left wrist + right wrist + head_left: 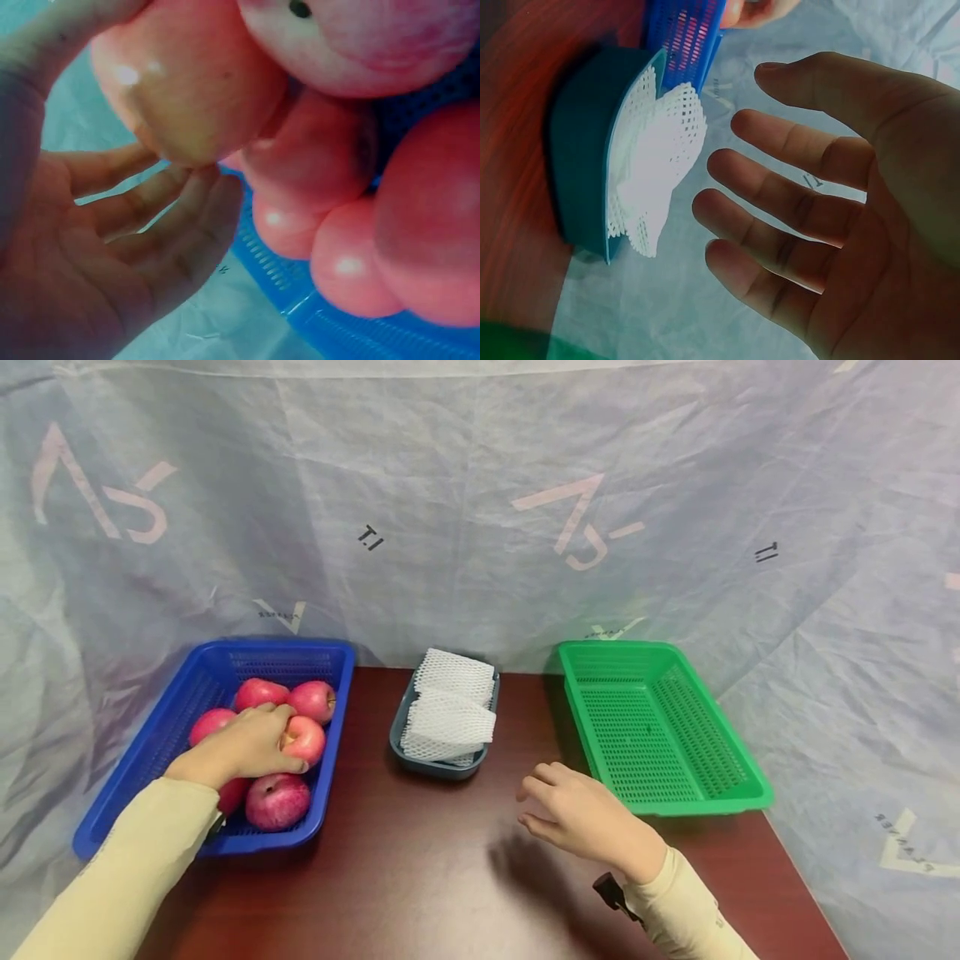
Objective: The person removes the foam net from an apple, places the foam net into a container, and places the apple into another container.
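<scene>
My left hand (251,745) reaches into the blue basket (345,672) and grips a pinkish-yellow apple (303,741), thumb on one side and fingers curled on the other. In the left wrist view the held apple (187,90) shows between thumb and fingertips, close against other red apples (352,262). Over the table, between a small dark tray (435,769) and a green basket (667,810), hovers my right hand (581,814), its fingers loosely bent and holding nothing. White foam nets (450,727) lie piled in the tray; the right wrist view shows these nets (649,161) past the fingertips.
The baskets and tray stand on a dark red-brown table (390,877). The green basket is at the right, with perforated sides. Behind the table hangs a grey cloth (450,485) with printed marks, reaching close to the containers' far edges.
</scene>
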Tool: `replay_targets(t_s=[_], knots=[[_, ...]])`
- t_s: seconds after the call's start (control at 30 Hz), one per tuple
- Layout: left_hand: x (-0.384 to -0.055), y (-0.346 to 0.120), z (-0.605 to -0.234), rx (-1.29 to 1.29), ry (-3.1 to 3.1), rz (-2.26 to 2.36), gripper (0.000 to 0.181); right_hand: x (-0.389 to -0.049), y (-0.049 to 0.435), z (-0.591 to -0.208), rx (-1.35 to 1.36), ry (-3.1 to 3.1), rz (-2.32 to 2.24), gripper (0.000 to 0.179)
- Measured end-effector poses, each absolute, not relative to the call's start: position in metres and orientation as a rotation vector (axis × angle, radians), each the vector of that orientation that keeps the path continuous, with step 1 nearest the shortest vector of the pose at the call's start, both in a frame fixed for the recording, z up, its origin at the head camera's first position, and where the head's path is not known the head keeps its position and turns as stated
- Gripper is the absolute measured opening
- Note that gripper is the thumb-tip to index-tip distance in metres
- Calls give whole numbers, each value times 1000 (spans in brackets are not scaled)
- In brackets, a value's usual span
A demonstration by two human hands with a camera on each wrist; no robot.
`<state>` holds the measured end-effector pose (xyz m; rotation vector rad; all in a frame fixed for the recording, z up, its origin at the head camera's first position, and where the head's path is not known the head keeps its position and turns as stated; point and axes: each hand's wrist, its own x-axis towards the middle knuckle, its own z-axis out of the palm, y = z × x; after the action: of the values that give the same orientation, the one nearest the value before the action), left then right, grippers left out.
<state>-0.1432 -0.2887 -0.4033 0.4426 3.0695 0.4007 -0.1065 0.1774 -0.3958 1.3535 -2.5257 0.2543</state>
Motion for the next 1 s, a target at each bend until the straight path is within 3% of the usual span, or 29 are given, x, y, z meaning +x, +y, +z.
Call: replay_targets(t_s=[0.27, 0.67, 0.83, 1.0], knots=[[-132, -295, -397, 508, 3121, 438, 45, -105, 178, -397, 1339, -2518, 248, 21], [-52, -243, -388, 600, 3322, 570, 66, -100, 177, -401, 1360, -2475, 287, 21], [-21, -210, -398, 605, 3265, 629, 61, -96, 176, -404, 1368, -2486, 312, 21], [-13, -192, -406, 613, 3244, 627, 58, -96, 176, -405, 1359, -2500, 318, 21]])
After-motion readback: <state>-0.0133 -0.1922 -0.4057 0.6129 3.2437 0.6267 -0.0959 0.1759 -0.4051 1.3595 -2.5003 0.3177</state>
